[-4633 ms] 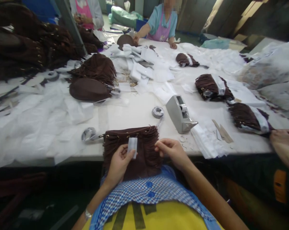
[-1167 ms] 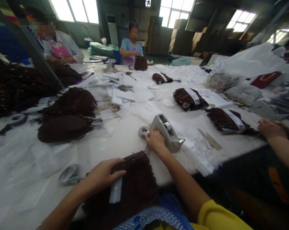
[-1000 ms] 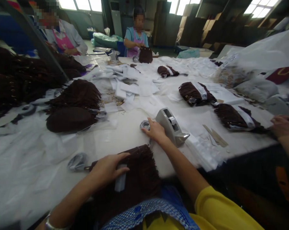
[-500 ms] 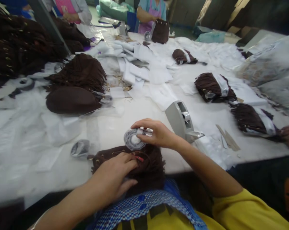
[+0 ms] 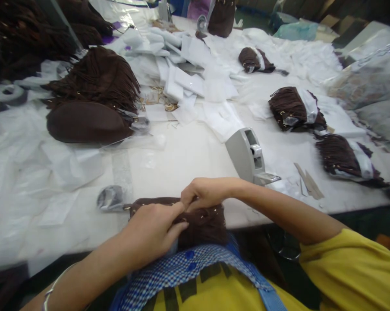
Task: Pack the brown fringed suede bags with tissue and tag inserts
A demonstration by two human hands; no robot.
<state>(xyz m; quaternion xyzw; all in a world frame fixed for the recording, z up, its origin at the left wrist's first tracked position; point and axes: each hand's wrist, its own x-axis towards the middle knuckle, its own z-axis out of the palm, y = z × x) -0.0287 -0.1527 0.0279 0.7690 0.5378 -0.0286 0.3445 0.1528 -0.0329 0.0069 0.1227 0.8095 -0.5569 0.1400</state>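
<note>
A dark brown fringed bag (image 5: 208,224) with gold eyelets lies at the table's front edge, against the checked apron. My left hand (image 5: 159,224) holds its near left part, with index finger and thumb at the upper opening. Against that index fingertip, my right hand (image 5: 198,194) is closed, its fingers curled down at the bag's top edge. What the right fingertips pinch is hidden. A coil wrapped in clear plastic (image 5: 111,198) lies just left of the bag, by a metal end on it.
A grey tape dispenser (image 5: 246,153) stands beyond my right forearm. Wrapped brown bags (image 5: 295,108) lie at the right. A larger fringed bag (image 5: 91,123) sits at the left, near white padding sheets (image 5: 182,77). Flat strips (image 5: 308,181) lie right of the dispenser.
The plastic-wrapped coil that my right hand held above the bag is no longer visible. That hand has come down to the bag's top edge and curled. The view has tilted downward.
</note>
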